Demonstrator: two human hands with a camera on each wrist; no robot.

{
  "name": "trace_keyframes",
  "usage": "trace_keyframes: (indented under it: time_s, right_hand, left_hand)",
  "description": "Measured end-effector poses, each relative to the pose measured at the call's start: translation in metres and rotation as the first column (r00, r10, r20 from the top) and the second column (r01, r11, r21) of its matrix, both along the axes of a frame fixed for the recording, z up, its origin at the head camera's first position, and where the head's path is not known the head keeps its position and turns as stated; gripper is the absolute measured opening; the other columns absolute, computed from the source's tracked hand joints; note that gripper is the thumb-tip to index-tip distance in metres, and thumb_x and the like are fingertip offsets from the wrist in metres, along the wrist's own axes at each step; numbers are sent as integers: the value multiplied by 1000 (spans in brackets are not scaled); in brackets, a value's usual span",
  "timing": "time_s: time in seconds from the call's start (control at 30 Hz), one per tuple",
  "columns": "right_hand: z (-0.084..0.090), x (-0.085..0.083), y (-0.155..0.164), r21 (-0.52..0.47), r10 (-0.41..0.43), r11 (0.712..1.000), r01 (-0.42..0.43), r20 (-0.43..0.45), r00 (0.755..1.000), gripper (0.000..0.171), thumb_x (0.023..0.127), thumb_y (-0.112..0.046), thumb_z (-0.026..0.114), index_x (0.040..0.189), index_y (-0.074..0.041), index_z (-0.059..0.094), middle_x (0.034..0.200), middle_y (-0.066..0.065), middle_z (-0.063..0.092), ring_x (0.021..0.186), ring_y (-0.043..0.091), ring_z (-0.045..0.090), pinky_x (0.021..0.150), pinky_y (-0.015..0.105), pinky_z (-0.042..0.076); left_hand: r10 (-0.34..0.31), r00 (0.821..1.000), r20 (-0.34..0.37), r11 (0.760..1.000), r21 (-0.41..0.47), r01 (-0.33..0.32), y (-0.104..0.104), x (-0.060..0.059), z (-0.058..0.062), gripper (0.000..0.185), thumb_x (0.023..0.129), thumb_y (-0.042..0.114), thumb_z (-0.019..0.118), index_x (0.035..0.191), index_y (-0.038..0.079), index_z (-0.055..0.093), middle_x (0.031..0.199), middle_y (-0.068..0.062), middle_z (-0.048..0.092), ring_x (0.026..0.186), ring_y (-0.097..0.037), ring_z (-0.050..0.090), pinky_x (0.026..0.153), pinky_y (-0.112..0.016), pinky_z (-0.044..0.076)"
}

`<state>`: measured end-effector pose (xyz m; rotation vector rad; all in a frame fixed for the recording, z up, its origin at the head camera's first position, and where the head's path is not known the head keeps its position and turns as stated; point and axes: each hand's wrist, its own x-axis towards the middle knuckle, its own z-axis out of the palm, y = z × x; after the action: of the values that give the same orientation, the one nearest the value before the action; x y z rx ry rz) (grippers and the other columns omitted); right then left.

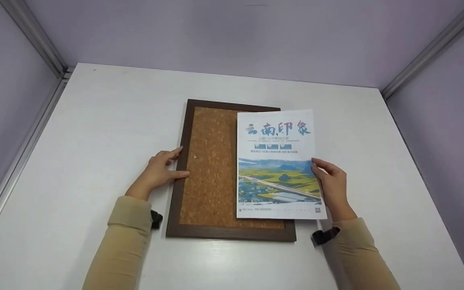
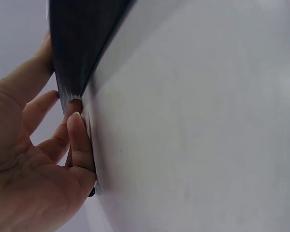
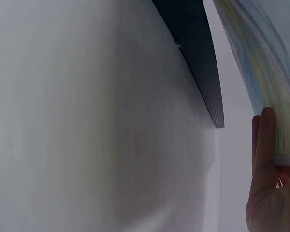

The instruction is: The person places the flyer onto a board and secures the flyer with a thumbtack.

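A cork board with a dark brown frame [image 1: 232,233] lies on the white table. My left hand [image 1: 155,171] grips the board's left edge, thumb on top of the frame and fingers at its outer side. In the left wrist view the fingertips [image 2: 79,128] are low against the dark frame [image 2: 79,38], near the tabletop. My right hand [image 1: 334,183] pinches the right edge of a printed poster [image 1: 278,161] with a landscape picture. Raised above the board, the poster covers its right half in the head view. The right wrist view shows fingers [image 3: 267,140] against the poster's underside [image 3: 261,58].
The white table [image 1: 95,121] surrounds the board. Pale purple walls [image 1: 224,36] stand at the back and both sides, with metal rails [image 1: 429,48] at the corners. A small black device [image 1: 324,237] is strapped to each wrist.
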<state>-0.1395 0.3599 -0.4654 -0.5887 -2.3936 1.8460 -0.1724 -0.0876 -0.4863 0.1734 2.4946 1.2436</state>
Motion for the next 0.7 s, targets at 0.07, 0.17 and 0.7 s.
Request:
trace_keyframes:
  time_s: [0.07, 0.17, 0.7]
  right_hand:
    - [1, 0, -4, -8, 14, 1000, -14, -4, 1000, 38, 100, -14, 59, 135, 0, 59, 146, 11, 51, 132, 18, 49, 90, 10, 47]
    - [1, 0, -8, -17, 27, 999, -27, -4, 1000, 38, 100, -12, 59, 136, 0, 58, 145, 11, 50, 121, 14, 55, 85, 10, 50]
    - [15, 0, -23, 79, 98, 992, -103, 65, 993, 35, 96, -13, 65, 129, -1, 62, 119, 9, 57, 88, 5, 59, 72, 16, 51]
  left_hand:
    - [1, 1000, -5, 1000, -1, -1, 0, 0, -1, 85, 89, 31, 75, 157, 14, 28, 147, -25, 40, 134, -45, 40, 110, -58, 36]
    - [1, 1000, -6, 1000, -6, -1, 0, 1, -2, 86, 89, 31, 76, 157, 14, 28, 148, -24, 39, 134, -45, 40, 110, -58, 36]
    - [-18, 999, 35, 1000, -21, 19, 1, 3, 14, 86, 89, 33, 76, 157, 14, 28, 149, -25, 37, 134, -45, 40, 109, -58, 36]
